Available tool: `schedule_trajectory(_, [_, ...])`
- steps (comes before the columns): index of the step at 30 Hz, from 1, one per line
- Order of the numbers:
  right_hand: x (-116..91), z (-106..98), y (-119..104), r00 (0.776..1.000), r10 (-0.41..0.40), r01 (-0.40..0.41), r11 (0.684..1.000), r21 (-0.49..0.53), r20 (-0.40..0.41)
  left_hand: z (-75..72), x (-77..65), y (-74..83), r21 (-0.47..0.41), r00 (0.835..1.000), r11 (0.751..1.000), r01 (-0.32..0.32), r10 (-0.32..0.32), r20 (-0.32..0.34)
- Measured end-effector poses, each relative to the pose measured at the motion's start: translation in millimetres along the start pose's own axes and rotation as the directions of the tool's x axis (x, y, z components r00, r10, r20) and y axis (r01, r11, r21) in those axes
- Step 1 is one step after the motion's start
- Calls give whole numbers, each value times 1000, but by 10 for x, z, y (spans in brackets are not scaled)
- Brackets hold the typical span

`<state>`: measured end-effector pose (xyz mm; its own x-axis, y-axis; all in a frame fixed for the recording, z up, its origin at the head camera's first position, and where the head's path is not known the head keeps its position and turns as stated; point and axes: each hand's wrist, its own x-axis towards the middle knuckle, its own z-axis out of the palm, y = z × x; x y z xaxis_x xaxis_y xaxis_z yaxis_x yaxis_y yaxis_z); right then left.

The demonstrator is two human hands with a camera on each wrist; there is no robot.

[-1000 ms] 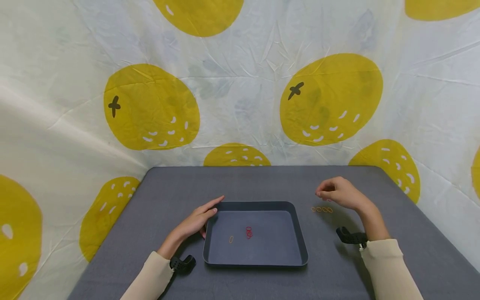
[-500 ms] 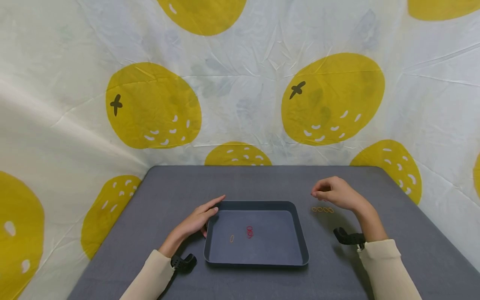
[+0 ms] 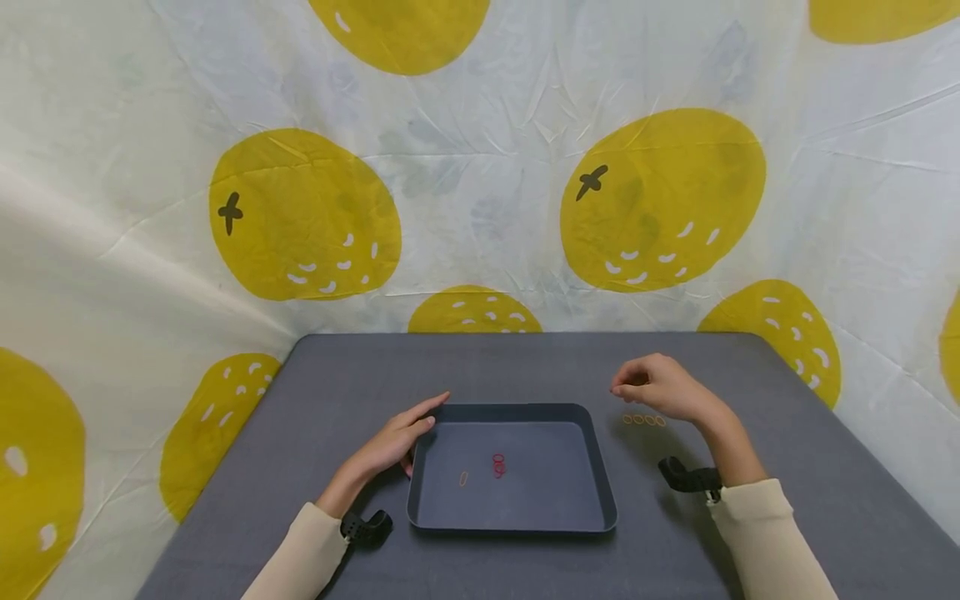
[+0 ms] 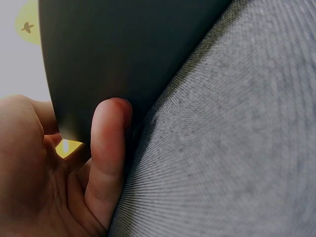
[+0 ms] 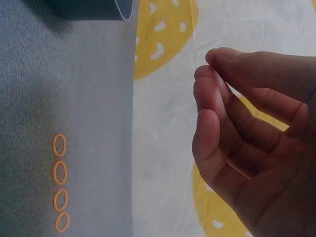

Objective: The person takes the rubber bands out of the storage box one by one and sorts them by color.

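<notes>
A dark grey tray [image 3: 513, 529] sits on the cloth-covered table, my left hand [image 3: 386, 446] resting along its left side. In the left wrist view one straight finger [image 4: 108, 143] touches the tray's outer wall [image 4: 118, 54]. Inside lie a few red rubber bands [image 3: 498, 467] bunched together and one orange rubber band [image 3: 463, 479]. To the tray's right is a row of several small orange rubber bands [image 5: 60, 173]. My right hand [image 3: 663, 387] hovers over and behind that row. Its fingers are loosely bent, thumb and index tips close together, and nothing shows between them.
The grey table [image 3: 360, 367] reaches back to a white curtain [image 3: 480, 208] with yellow fruit prints. Black wrist straps [image 3: 367, 529] sit on both wrists. The tray's raised right wall [image 3: 602, 475] stands between the orange row and the tray floor.
My right hand has drifted left above the orange row, towards the tray. The left hand, the tray and the bands stay where they were.
</notes>
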<state>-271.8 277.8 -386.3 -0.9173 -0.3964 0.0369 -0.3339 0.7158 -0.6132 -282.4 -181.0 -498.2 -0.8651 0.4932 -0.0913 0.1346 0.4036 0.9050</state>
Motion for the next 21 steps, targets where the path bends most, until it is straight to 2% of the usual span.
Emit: schedule_trajectory(21, [34, 85, -177, 998, -61, 61, 998, -23, 20, -1, 1, -8, -5, 1000, 1000, 0, -1, -7])
